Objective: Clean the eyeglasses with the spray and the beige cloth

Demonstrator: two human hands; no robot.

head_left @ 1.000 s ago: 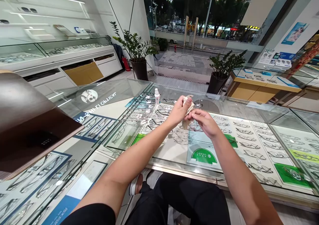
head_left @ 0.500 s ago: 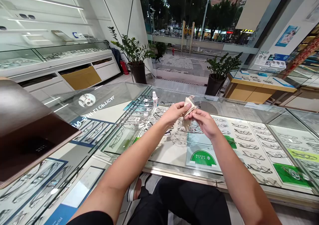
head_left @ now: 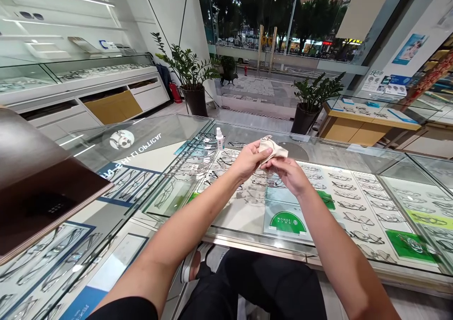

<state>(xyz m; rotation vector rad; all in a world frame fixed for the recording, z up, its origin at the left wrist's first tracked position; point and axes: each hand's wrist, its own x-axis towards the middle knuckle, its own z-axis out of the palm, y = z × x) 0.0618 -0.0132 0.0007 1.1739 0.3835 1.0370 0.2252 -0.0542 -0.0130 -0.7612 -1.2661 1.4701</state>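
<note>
A cream cleaning cloth (head_left: 273,151) is bunched up above the glass counter, with my left hand (head_left: 249,160) closed on it, thumb on top. My right hand (head_left: 289,172) is beside it, its thumb and fingers pinched together under the cloth's lower right edge. What those fingertips grip is hidden. A thin line shows at the cloth's top, too small to make out. To the left of my hands, a small white spray bottle (head_left: 220,139) stands upright on the counter top.
The glass display counter (head_left: 244,232) holds rows of eyeglasses (head_left: 345,188) under its top. A dark brown panel (head_left: 46,183) juts in at the left. Potted plants (head_left: 194,98) and a glass door (head_left: 265,70) lie beyond. My legs (head_left: 262,282) are below the counter edge.
The cloth has opened out to the right, its edge now spread over my right fingers. Both hands stay close together in nearly the same place. The view has shifted slightly.
</note>
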